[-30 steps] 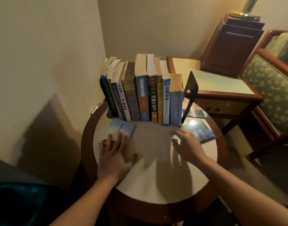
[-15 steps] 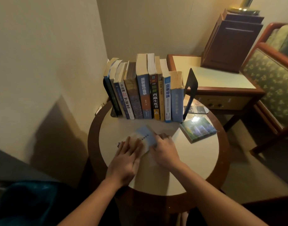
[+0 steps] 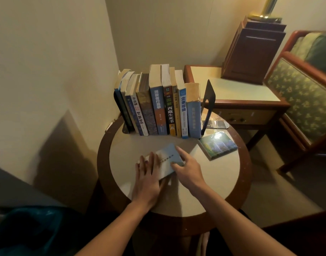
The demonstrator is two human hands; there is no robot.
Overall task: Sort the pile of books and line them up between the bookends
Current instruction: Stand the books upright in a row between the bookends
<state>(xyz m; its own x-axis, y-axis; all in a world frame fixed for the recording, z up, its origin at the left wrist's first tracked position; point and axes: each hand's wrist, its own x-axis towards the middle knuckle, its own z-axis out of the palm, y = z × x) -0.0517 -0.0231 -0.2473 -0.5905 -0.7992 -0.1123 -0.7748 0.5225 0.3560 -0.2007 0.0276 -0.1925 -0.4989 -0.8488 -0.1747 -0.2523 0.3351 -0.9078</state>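
On the round table (image 3: pixel 204 182), in front of the upright row of books (image 3: pixel 158 108): pale blue book (image 3: pixel 167 157) lies cover-up; left hand (image 3: pixel 145 176) presses it, fingers straight; right hand (image 3: pixel 188 169) pinches its right edge, thumb on cover

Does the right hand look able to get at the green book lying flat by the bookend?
Probably yes: only bare table separates the right hand from the green book, though it must first release the light blue book.

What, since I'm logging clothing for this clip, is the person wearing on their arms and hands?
Nothing visible: the left hand and right hand are bare, no gloves, rings or watch showing, and no sleeves appear anywhere up to the frame's edge.
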